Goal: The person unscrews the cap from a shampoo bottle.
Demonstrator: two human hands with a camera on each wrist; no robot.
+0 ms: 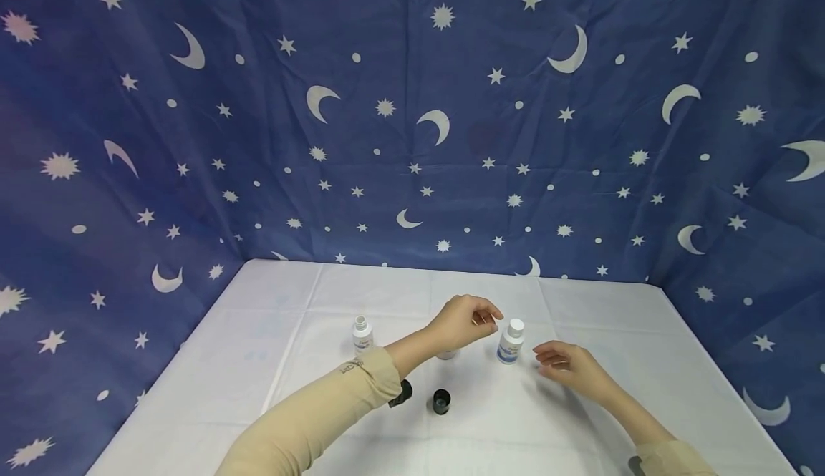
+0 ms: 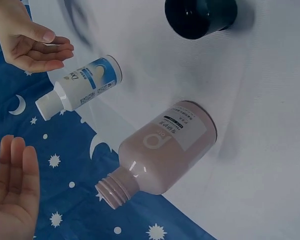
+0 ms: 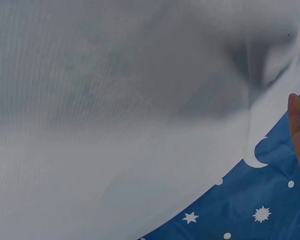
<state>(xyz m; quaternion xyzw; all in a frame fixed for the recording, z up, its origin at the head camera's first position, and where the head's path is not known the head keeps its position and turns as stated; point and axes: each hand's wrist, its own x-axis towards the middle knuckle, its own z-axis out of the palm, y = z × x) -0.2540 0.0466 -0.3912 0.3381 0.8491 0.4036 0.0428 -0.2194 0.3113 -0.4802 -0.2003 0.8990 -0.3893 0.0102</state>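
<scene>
White bottle: upright on the white tablecloth (image 1: 490, 433), between the two hands; its white cap (image 1: 515, 326) on, the bottle (image 1: 510, 341) touched by neither hand.
Step, as judged: closing in on that bottle from both sides.
Steadying: the right hand (image 1: 572, 368) seems best placed to take the body low, over the label, before anything turns at the top; a light bottle would likely spin or tip otherwise.
Cap work: thumb and fingertips of the left hand (image 1: 465, 318) would do best square around the cap, wrist level, turning rather than pulling.
Watch for: the left forearm crosses above the pink bottle (image 2: 165, 150), neck bare and threaded; a dropped elbow could knock it.
Left hand pose: reaching across to the bottle's left, palm down, fingers loosely bent, thumb apart, nothing held; tips just beside the cap.
Right hand pose: lower, on the bottle's right, fingers slightly curved toward it, empty; a small gap remains.
Nearby: second uncapped bottle (image 1: 362, 335) farther left; black cap (image 1: 441, 401) nearer the person, another dark cap (image 1: 402, 393) partly behind the left sleeve (image 1: 322, 404).
</scene>
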